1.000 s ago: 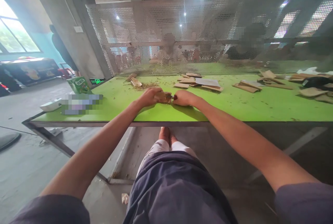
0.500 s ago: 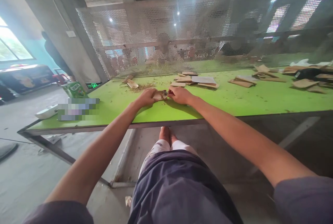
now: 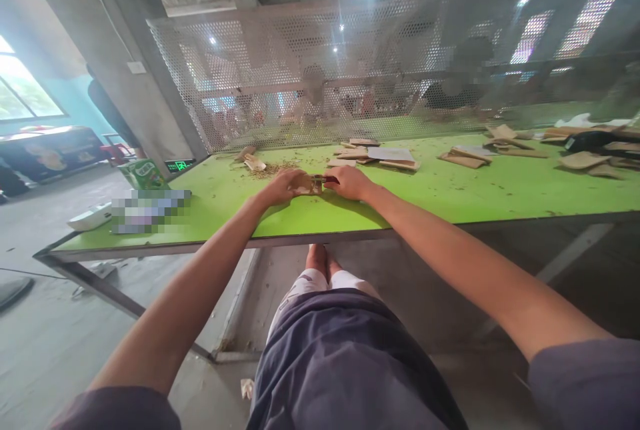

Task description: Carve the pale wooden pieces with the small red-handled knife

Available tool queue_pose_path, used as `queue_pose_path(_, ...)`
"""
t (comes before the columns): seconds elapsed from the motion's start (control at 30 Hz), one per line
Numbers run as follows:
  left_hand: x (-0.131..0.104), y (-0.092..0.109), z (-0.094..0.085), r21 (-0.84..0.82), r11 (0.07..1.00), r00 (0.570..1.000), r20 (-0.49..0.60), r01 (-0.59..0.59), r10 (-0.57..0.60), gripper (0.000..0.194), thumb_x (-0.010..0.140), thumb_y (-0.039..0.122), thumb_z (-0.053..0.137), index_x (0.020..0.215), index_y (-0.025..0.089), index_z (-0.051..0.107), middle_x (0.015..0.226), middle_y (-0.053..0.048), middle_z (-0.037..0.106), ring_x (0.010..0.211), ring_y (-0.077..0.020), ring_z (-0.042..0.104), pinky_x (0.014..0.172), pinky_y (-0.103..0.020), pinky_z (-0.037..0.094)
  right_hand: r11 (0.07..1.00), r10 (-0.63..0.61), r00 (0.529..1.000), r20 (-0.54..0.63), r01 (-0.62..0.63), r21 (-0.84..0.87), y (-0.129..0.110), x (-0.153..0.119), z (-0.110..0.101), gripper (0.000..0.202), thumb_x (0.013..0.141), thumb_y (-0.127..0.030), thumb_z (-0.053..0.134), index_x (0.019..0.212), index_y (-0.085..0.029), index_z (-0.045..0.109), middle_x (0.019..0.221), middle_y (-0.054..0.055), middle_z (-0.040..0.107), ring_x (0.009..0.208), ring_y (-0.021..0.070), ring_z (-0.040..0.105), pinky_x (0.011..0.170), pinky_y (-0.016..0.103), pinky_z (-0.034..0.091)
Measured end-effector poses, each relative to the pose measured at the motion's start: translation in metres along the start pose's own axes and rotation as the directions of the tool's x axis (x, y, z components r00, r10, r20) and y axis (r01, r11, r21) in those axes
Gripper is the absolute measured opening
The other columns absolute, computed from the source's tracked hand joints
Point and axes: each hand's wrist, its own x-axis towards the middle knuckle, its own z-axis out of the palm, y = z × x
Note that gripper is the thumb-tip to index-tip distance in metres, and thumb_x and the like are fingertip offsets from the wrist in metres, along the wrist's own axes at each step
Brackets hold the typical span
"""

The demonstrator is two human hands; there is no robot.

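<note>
My left hand [image 3: 281, 187] is closed around the left end of a small pale brown wooden piece [image 3: 303, 185], just above the green tabletop. My right hand [image 3: 350, 183] grips a small tool [image 3: 317, 181] with a shiny metal head and a dark reddish handle. The tool's head lies against the right part of the wooden piece. Fingers cover much of both things, and the tool's exact kind is too small to make out.
Loose shavings [image 3: 280, 169] lie beyond my left hand on the green table [image 3: 225, 207]. Flat wooden pieces [image 3: 350, 153] are stacked behind my right hand, with more at the far right. A green box [image 3: 145, 175] stands left. A perforated metal screen [image 3: 280, 83] rises along the back.
The tool's metal head has shifted slightly and more of its dark handle shows. Both hands stay in nearly the same place.
</note>
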Motion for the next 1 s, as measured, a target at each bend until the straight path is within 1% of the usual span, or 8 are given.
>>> queue_pose_path(0.17,0.001,0.004,-0.001,0.008,1.000,1.000,-0.005,0.008,-0.008,0.054,0.075,0.028,0.060,0.127,0.018,0.054,0.125,-0.012,0.059,0.116,-0.0291,0.052,0.101,-0.044,0.039,1.000,0.002,0.999,0.041,-0.003,0.012,-0.002,0.002,0.000,0.031,0.087,-0.033,0.050,0.104,-0.019,0.071,0.088,0.008,0.072,0.075,0.0183,0.058,0.062,0.026,0.030)
queue_pose_path(0.33,0.000,0.008,-0.001,0.024,1.000,1.000,-0.002,0.017,-0.017,0.051,0.074,0.026,0.058,0.123,0.014,0.056,0.120,-0.014,0.062,0.109,-0.0289,0.055,0.096,-0.042,0.042,0.997,0.006,0.994,0.111,-0.014,0.072,-0.005,0.003,-0.002,0.030,0.083,-0.029,0.051,0.099,-0.017,0.072,0.079,0.007,0.071,0.065,0.0156,0.054,0.059,0.025,0.029)
queue_pose_path(0.47,0.000,0.008,0.000,0.017,1.000,0.999,-0.034,0.020,-0.019,0.047,0.074,0.027,0.058,0.120,0.014,0.057,0.118,-0.014,0.062,0.109,-0.0287,0.055,0.096,-0.041,0.042,0.995,-0.009,0.990,0.137,-0.004,0.100,-0.006,0.004,-0.005,0.028,0.077,-0.025,0.052,0.093,-0.015,0.072,0.074,0.005,0.069,0.060,0.0139,0.048,0.057,0.025,0.028)
queue_pose_path(0.57,-0.001,0.007,0.002,0.012,1.000,0.998,-0.055,0.017,-0.016,0.045,0.074,0.029,0.060,0.117,0.015,0.058,0.115,-0.012,0.063,0.108,-0.0282,0.056,0.096,-0.042,0.042,0.993,-0.011,0.988,0.157,-0.008,0.121,-0.005,0.007,-0.005,0.029,0.077,-0.026,0.050,0.093,-0.015,0.072,0.070,0.003,0.066,0.057,0.0128,0.045,0.055,0.025,0.028)
queue_pose_path(0.67,-0.001,0.005,0.002,0.005,1.000,0.998,-0.063,0.010,-0.010,0.046,0.074,0.031,0.060,0.117,0.015,0.058,0.116,-0.013,0.063,0.107,-0.0284,0.056,0.095,-0.042,0.042,0.991,-0.002,0.984,0.176,-0.021,0.131,-0.003,0.010,-0.002,0.029,0.077,-0.027,0.050,0.090,-0.015,0.072,0.066,0.002,0.064,0.056,0.0128,0.046,0.054,0.024,0.028)
queue_pose_path(0.77,-0.001,0.005,0.001,-0.010,1.000,0.999,-0.054,0.005,-0.005,0.047,0.074,0.031,0.060,0.118,0.015,0.057,0.117,-0.013,0.062,0.108,-0.0288,0.055,0.096,-0.042,0.042,0.992,0.000,0.988,0.156,-0.019,0.123,-0.002,0.008,-0.001,0.028,0.077,-0.027,0.050,0.092,-0.016,0.072,0.070,0.003,0.067,0.060,0.0137,0.051,0.055,0.025,0.030)
queue_pose_path(0.87,-0.001,0.005,0.000,-0.021,1.000,0.999,-0.048,0.019,-0.020,0.052,0.073,0.033,0.060,0.121,0.013,0.056,0.119,-0.015,0.061,0.110,-0.0306,0.055,0.097,-0.044,0.041,0.996,0.014,0.995,0.098,-0.023,0.086,-0.003,0.003,-0.001,0.031,0.080,-0.030,0.051,0.099,-0.018,0.072,0.081,0.006,0.070,0.068,0.0168,0.055,0.059,0.026,0.031)
queue_pose_path(1.0,0.002,0.001,0.000,-0.021,1.000,1.000,-0.020,0.022,-0.023,0.053,0.072,0.033,0.059,0.122,0.013,0.056,0.117,-0.014,0.062,0.108,-0.0297,0.055,0.096,-0.043,0.042,0.999,0.034,0.999,0.002,-0.034,-0.032,-0.006,-0.002,0.000,0.032,0.084,-0.032,0.050,0.103,-0.019,0.072,0.095,0.011,0.071,0.083,0.0222,0.058,0.064,0.028,0.031)
